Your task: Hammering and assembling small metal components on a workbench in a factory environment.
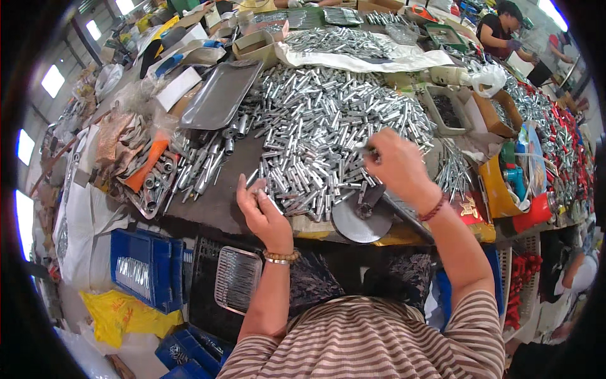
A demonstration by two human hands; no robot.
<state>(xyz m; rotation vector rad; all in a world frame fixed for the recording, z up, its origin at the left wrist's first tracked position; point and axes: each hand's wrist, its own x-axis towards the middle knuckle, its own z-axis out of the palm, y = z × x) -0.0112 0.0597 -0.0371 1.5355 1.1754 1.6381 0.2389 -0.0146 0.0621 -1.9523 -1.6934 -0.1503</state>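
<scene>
A large heap of short silver metal cylinders (334,120) covers the middle of the workbench. At its near left edge, my left hand (265,218) is palm up with curled fingers, a small silver metal cylinder (274,202) lying along its thumb side. My right hand (401,167) hovers over the heap's near right part, fingers closed in a pinch; what they hold is mostly hidden. Just below that hand, a dark round plate (360,221) stands at the bench edge, with a dark metal fitting (366,205) and a bar on it.
Left of the heap are a grey metal tray (221,98), sockets and rods (205,161), and an orange-handled tool (148,164). Bins (447,110) and a yellow box (499,183) stand right. Blue crates (142,268) and a wire-filled tray (238,278) sit below. Another person (499,31) works at far right.
</scene>
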